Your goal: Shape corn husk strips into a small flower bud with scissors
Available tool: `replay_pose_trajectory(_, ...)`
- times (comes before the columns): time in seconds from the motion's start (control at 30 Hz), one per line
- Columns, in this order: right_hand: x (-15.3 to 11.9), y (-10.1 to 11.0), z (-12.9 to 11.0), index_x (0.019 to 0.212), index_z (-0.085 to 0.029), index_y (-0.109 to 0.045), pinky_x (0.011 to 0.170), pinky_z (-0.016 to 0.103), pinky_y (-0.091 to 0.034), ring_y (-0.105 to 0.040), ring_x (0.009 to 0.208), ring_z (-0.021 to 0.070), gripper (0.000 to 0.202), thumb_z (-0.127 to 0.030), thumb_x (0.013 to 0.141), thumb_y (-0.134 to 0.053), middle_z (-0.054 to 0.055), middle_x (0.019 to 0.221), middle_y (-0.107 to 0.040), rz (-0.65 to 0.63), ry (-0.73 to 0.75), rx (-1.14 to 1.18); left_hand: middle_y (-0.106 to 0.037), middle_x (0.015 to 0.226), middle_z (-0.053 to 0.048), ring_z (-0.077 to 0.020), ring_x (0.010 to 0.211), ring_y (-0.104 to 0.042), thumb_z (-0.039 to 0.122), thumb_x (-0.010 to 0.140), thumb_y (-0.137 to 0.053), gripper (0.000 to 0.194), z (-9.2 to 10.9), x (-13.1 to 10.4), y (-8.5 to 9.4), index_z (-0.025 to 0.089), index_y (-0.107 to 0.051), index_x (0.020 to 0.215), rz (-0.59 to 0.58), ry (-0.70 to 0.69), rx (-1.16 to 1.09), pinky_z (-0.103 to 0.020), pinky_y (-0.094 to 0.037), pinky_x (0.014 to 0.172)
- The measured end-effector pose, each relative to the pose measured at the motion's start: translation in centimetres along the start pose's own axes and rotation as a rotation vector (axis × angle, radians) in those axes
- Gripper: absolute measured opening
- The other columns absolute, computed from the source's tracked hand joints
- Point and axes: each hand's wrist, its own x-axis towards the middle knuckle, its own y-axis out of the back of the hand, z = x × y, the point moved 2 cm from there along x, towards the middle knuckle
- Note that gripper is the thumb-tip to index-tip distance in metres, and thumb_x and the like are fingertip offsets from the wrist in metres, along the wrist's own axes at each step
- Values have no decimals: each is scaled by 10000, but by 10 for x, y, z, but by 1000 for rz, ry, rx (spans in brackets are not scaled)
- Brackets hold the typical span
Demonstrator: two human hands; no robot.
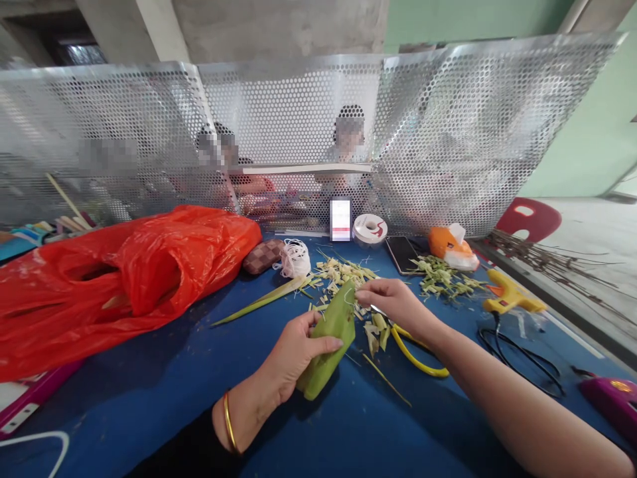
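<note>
A folded green husk (pixel 331 338) stands tilted in my left hand (pixel 293 352), with the thumb across its near face and the fingers behind. A thin white thread (pixel 348 297) lies across the husk's upper part. My right hand (pixel 385 299) is closed in a pinch at the husk's upper right edge, beside the thread; whatever is between its fingertips is hidden. Under my right wrist lie yellow-handled scissors (pixel 418 358), partly covered. Cut husk scraps (pixel 343 271) are scattered just beyond the husk, and a ball of white string (pixel 295 257) rests behind to the left.
A red plastic bag (pixel 199 265) covers the left side, near a checkered pouch (pixel 263 256). At the back are a lit phone (pixel 340 219), a ribbon spool (pixel 369 229), a dark phone (pixel 402 255) and a tissue pack (pixel 452 247). A yellow glue gun (pixel 515 295) lies right. People sit behind a perforated screen (pixel 288 106).
</note>
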Motion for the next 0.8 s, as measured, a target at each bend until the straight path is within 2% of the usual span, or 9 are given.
replay_pose_trajectory(0.1, -3, -13, -2, 558, -185, -603, 566, 266, -442, -550, 551, 145, 309, -426, 749, -633, -6, 555, -580, -142, 2, 70, -654, 658, 30, -108, 550, -573, 194, 594, -780, 312, 0, 0, 0, 167, -565, 819, -2, -5, 2, -210, -426, 534)
replay_pose_trajectory(0.2, -3, -16, -3, 533, -192, -557, 524, 255, -429, -521, 504, 129, 351, -454, 761, -604, -16, 532, -546, -135, 0, 106, -648, 643, 30, -108, 532, -565, 197, 588, -783, 317, -1, 1, 0, 166, -560, 812, 9, 8, 12, -211, -420, 517)
replay_pose_trajectory(0.3, 0, -7, 0, 549, -198, -531, 490, 245, -382, -462, 473, 116, 370, -472, 797, -555, -31, 504, -505, -8, -15, 111, -661, 669, 17, -121, 546, -580, 200, 581, -783, 335, -2, 1, 0, 165, -562, 829, 4, 23, 4, -227, -439, 528)
replay_pose_trajectory(0.43, 4, 15, 8, 518, -222, -387, 458, 248, -278, -339, 437, 104, 422, -448, 866, -465, -63, 425, -374, 302, -53, 83, -683, 726, -11, -138, 578, -599, 198, 581, -778, 370, -4, 1, 0, 156, -577, 889, -7, 35, 3, -246, -461, 550)
replay_pose_trajectory(0.5, 5, 22, 10, 513, -220, -382, 470, 251, -267, -335, 459, 104, 417, -435, 844, -517, -60, 445, -386, 388, -49, 66, -686, 731, -18, -142, 581, -602, 202, 585, -777, 379, -5, 2, 1, 154, -577, 904, -12, 39, 9, -251, -463, 552)
replay_pose_trajectory(0.6, 5, 21, 7, 590, -193, -528, 506, 249, -317, -413, 525, 119, 291, -399, 744, -663, -42, 532, -492, 329, -16, 69, -681, 717, -7, -134, 572, -595, 204, 590, -777, 359, -5, 1, 0, 160, -565, 877, -11, 29, 17, -244, -458, 549)
replay_pose_trajectory(0.7, 1, 7, -2, 655, -184, -602, 523, 252, -357, -448, 545, 124, 221, -378, 722, -685, -35, 574, -528, 203, 18, 100, -652, 651, 25, -115, 543, -571, 210, 597, -777, 310, -4, 0, -1, 169, -548, 802, 11, -10, 66, -221, -436, 526)
replay_pose_trajectory(0.8, -5, -6, -12, 775, -196, -650, 562, 257, -387, -477, 591, 130, 139, -310, 711, -695, -28, 664, -570, 134, 100, 97, -635, 621, 42, -101, 531, -557, 213, 593, -779, 296, -3, -1, -2, 170, -549, 775, 8, -30, 91, -206, -420, 520)
